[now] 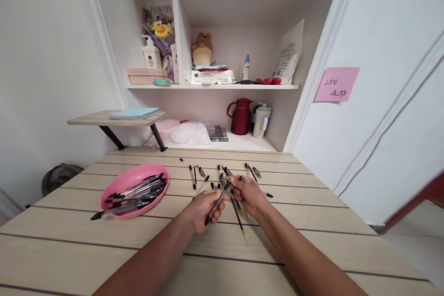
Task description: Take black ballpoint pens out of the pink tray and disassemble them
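My left hand [204, 209] is closed around a black pen [218, 202] that slants up to the right. My right hand [248, 193] pinches the upper end of that same pen, fingers curled. Both hands hover over the middle of a light wooden table [312, 212]. A thin refill-like stick [238, 218] lies on the table just below my right hand. Loose pens and pen parts [194, 176] lie scattered just beyond the hands. A pink oval tray [129, 177] at the left holds several black pens.
A small raised wooden shelf [104, 119] with a blue notebook stands at the table's back left. Behind it, white shelving holds a red jug [240, 116], a cup, bottles and boxes. A pink sticky note [336, 84] hangs on the right wall.
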